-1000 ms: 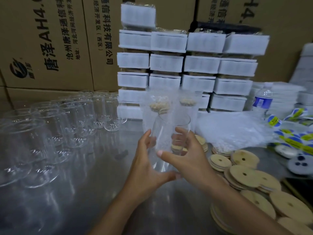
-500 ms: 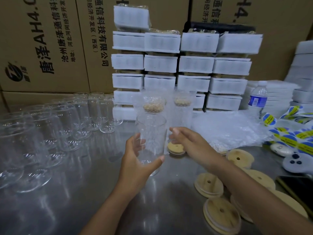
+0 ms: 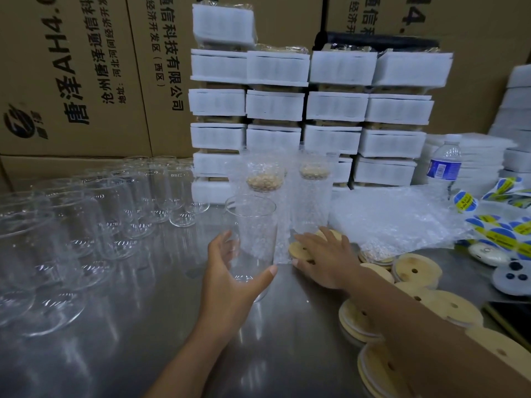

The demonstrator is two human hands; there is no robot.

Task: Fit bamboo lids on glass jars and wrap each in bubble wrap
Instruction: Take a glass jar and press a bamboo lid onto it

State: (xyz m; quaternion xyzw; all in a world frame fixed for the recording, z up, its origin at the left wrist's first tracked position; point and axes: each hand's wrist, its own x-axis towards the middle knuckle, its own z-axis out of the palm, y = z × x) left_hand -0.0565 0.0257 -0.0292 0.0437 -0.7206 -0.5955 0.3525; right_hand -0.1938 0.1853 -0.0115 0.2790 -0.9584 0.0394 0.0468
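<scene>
The right hand (image 3: 324,259) has dropped from the jar's (image 3: 253,239) rim onto a lid (image 3: 298,249) just right of the jar, fingers spread flat over it. The jar stands upright and unlidded on the table (image 3: 143,340), with the left hand (image 3: 230,280) curled round its lower half, thumb on the near side. Right behind the jar stand two wrapped jars (image 3: 313,196). Right of it lie bubble wrap (image 3: 388,219) and loose lids (image 3: 413,271). Empty jars (image 3: 115,214) crowd its left. Well behind it are stacked white packs (image 3: 333,107).
</scene>
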